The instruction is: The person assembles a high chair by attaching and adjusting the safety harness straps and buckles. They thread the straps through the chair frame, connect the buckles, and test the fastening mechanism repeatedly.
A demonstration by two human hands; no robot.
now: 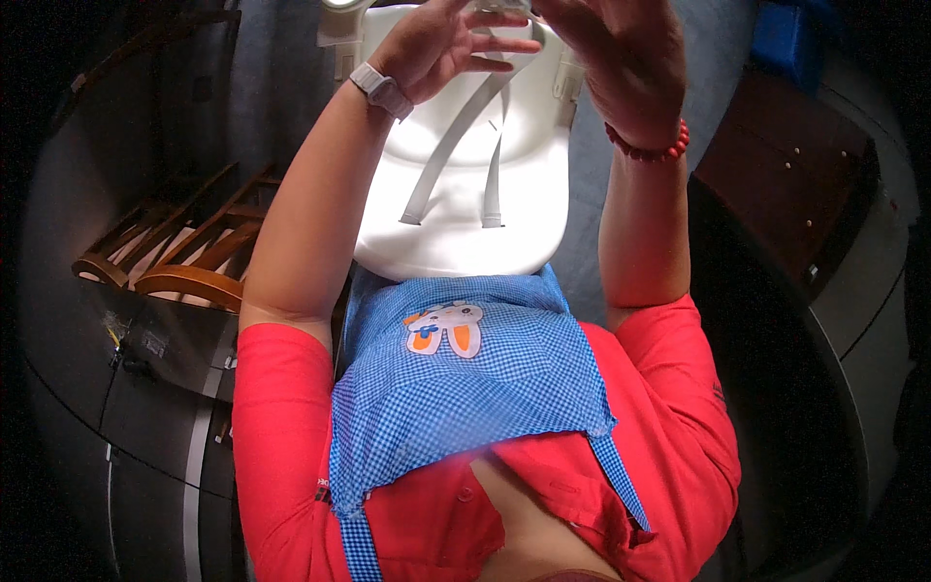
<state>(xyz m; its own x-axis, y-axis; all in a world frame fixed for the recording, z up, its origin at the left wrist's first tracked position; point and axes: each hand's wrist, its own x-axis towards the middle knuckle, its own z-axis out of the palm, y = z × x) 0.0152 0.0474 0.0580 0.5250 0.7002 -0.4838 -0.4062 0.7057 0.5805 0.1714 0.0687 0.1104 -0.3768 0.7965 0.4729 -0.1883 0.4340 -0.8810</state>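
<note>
A white high chair seat [465, 247] with grey harness straps [456, 155] is in front of me. Over its far part, at the upper edge of the picture, my left hand [432, 48] wears a pale watch. Several of its fingers stretch to the right, while its thumb side closes at a small pale, shiny piece [499, 8] that the picture edge cuts off. My right hand [630, 73], with a red bead bracelet, is right of that piece, dark and partly out of the picture. Its fingertips are mostly hidden. One strap runs up between the hands.
Wooden chairs [189, 247] stand at the left. A dark brown box-like piece of furniture [786, 175] and a blue object [787, 44] are at the right. My blue checked apron [475, 388] meets the seat's near edge.
</note>
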